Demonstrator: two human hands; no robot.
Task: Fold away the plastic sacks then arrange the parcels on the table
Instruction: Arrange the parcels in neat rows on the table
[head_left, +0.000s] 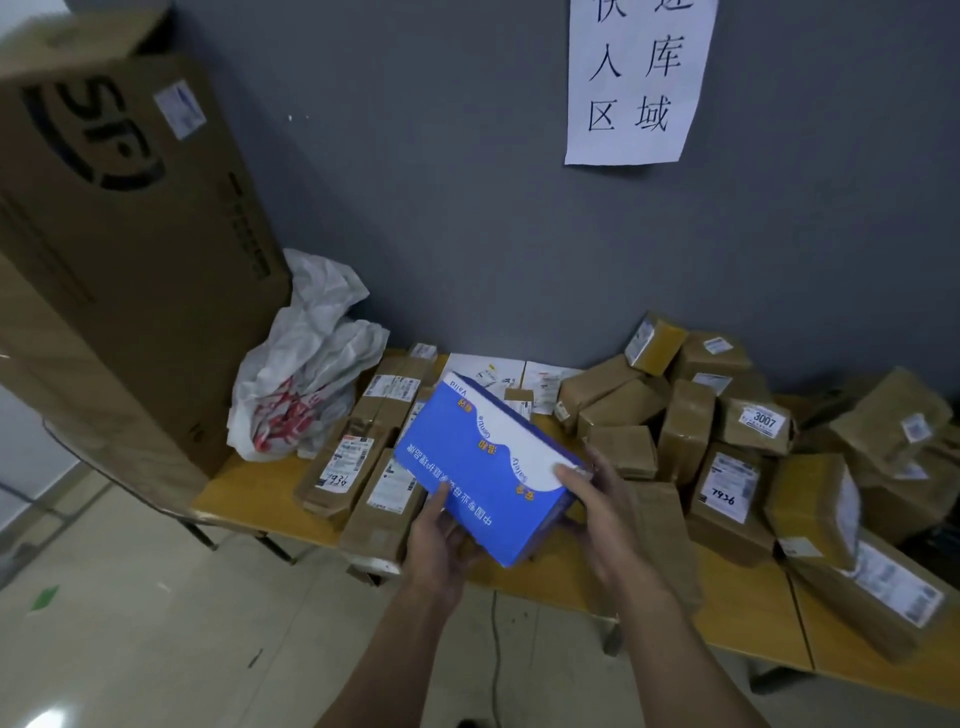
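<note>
Both forearms reach forward. The left grip clasps the near edge of the blue-and-white box and the right grip clasps its right end. The box is tilted above the brown parcels on the counter.

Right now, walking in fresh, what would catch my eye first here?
A bright blue box, gripped by the left hand and right hand over the table, stands out first. Next come the brown parcels heaped at the table's right and the crumpled plastic sack at its left end.
</note>
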